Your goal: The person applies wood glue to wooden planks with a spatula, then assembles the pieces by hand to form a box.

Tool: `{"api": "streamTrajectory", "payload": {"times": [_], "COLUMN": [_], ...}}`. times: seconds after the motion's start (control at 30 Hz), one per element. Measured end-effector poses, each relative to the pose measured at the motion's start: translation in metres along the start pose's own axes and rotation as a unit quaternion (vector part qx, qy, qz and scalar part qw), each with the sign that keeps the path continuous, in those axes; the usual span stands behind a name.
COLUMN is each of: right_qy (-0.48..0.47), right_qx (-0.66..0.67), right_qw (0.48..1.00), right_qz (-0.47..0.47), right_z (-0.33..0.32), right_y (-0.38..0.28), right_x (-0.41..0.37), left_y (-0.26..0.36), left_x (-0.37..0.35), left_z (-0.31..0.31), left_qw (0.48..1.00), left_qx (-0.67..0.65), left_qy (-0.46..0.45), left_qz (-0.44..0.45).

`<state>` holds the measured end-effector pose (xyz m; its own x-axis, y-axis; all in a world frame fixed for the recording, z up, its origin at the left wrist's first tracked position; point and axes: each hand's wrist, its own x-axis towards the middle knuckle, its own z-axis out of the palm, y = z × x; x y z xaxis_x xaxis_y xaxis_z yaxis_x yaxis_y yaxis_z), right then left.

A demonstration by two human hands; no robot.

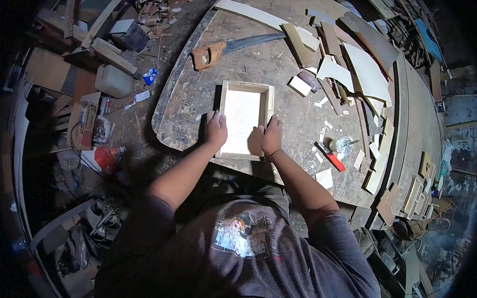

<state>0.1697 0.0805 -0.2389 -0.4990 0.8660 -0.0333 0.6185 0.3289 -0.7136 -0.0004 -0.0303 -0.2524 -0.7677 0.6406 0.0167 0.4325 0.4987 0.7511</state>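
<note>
A shallow wooden box (242,113), open side up with a pale bottom panel, lies flat on the worktop (283,72) straight in front of the person, its near end close to the worktop's front edge. The left hand (216,128) sits on the box's left wall near the front corner, its grip closed over the rim with the fingers pointing away from the body. The right hand (271,137) is on the right wall at about the same place; its grip pinches that wall, with the thumb seemingly inside the box and the fingers outside, though the exact hold is hard to make out. Both forearms run in from the body and meet the box from either side. Beyond the box a handsaw (237,46) lies on the worktop, its wooden handle to the left and the blade pointing right. To the right of the box a small pale block (299,86) lies among wood offcuts (357,69), and nearer the person a red-handled tool (332,158) lies just beside a clear jar (345,145). Left of the worktop, on the littered floor, stands a whitish canister (113,81).
</note>
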Motion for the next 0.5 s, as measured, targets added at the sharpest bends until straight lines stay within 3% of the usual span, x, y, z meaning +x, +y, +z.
{"api": "streamTrajectory", "payload": {"times": [0.5], "right_qy": [-0.006], "right_qx": [0.005], "right_qw": [1.000], "right_qz": [0.006], "right_z": [-0.0021], "right_y": [-0.0039], "right_x": [0.0003], "left_y": [0.0073], "left_x": [-0.0005], "left_z": [-0.0029], "left_qw": [0.999], "left_qx": [0.047], "left_qy": [-0.017], "left_qz": [-0.015]}}
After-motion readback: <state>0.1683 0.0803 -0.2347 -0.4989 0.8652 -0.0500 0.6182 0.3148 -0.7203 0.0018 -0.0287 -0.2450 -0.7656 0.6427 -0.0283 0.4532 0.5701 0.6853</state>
